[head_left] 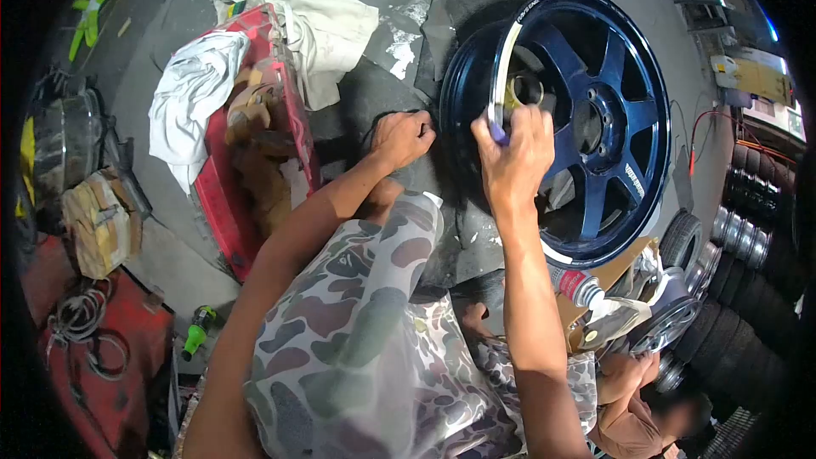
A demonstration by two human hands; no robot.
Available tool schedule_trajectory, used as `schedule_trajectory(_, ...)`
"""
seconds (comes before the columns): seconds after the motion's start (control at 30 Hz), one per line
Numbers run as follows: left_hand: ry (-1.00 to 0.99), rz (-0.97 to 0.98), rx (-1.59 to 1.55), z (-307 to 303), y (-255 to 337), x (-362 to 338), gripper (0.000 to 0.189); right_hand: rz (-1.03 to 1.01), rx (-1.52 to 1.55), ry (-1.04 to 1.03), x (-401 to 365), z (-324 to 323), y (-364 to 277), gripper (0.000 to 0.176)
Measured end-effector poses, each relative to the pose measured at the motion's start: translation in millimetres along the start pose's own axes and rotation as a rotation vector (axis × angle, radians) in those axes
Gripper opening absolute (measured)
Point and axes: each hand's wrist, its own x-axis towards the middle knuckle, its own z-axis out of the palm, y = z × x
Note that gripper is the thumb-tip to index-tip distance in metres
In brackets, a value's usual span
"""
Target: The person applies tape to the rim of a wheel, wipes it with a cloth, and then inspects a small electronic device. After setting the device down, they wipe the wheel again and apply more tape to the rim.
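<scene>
Head view: dark blue wheel (599, 115) stands upright on its edge on the floor (170, 255), face turned to the right, just in front of the person's knees.

Left hand (401, 138): closed fist clamped on the wheel's back edge, looks like it's steadying it.

Right hand (514, 157): fingers curled tight around a small purple pad (496, 129), pressed on the front lip (507, 51) near the top left. Can't tell what the pad is made of.

Step, my read: rubbing or polishing the lip, with only a short stretch under the pad.

Next move calls for:
- keep the left fist tight so the wheel doesn't roll
- run the pad along the lip, or turn the wheel to bring a fresh stretch under it
- keep pressure on the lip and off the spokes

Around:
- red crate (223, 195) to the left, white rag (191, 93) draped over it
- tube (576, 283) on cardboard (625, 262) just below the wheel
- green tool (197, 331) on the floor, lower left
- stacked wheels (748, 229) along the right
- second person (633, 421) at lower right, well clear of both hands
</scene>
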Motion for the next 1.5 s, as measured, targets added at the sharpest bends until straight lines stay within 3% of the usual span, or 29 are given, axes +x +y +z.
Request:
schedule_trajectory(0.13,0.016,0.022,-0.021,-3,-1,-1,0.018,0.016,-0.036,-0.024,-25,-16,-1,0.032)
schedule_trajectory(0.27,0.012,0.025,-0.065,-1,-6,0,0.018,0.109,0.023,-0.179,-75,-48,9,0.032)
schedule_trajectory(0.43,-0.006,0.03,-0.028,-1,-4,-1,0.018,0.162,0.085,-0.102,-32,-39,-8,0.022)
schedule_trajectory(0.63,0.045,0.025,-0.044,5,-3,-1,0.016,0.315,0.109,-0.088,-53,-49,-15,0.019)
schedule_trajectory(0.77,0.022,0.031,0.019,4,-5,-2,0.016,0.288,0.022,-0.053,-20,-25,-19,0.024)
schedule_trajectory(0.9,0.034,0.068,-0.062,3,-5,1,0.016,0.358,0.017,-0.079,-57,-44,-20,0.027)
schedule_trajectory(1.07,0.014,0.044,-0.026,6,-6,0,0.016,0.168,-0.007,0.026,-32,-19,-15,0.027)
schedule_trajectory(1.17,0.063,0.057,-0.017,2,-4,1,0.016,0.242,0.019,0.003,-23,-18,-17,0.026)
schedule_trajectory(1.27,-0.025,0.016,-0.095,-3,-2,2,0.018,0.375,0.064,-0.028,-48,-35,-21,0.025)
schedule_trajectory(1.5,-0.013,0.011,-0.031,-2,1,-4,0.018,0.326,0.048,0.014,4,-5,-16,0.029)
